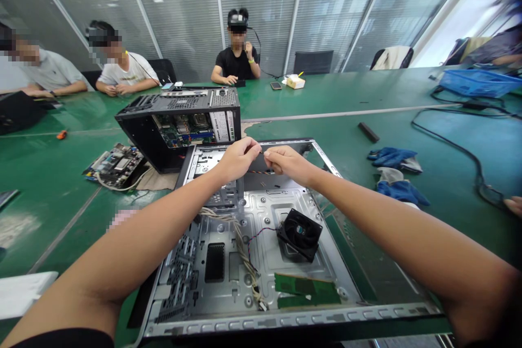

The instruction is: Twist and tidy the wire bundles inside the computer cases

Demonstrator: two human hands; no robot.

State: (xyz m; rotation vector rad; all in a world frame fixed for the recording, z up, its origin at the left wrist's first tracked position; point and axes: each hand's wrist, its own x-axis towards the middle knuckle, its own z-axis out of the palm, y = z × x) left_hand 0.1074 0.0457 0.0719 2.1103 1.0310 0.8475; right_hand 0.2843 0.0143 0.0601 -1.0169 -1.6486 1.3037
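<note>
My left hand (237,161) and my right hand (289,164) meet above the far part of an open computer case (261,319) lying on its side. Fingertips on both sides are pinched together, almost touching. A tiny dark piece shows between them, too small to name. Below the hands, a thin orange and dark wire runs inside the case. Nearer to me, a black cooling fan (300,235) rests tilted on the metal panel. Green memory sticks (305,288) lie at the case's near side, and a twisted cable bundle (241,247) runs down its middle.
A second computer case (179,99) stands behind on the green table (326,100), a motherboard (120,163) to its left. Blue gloves (393,157), a dark bar (368,132), black cables (457,141) and a blue basket (477,84) are right. Several people sit across the table.
</note>
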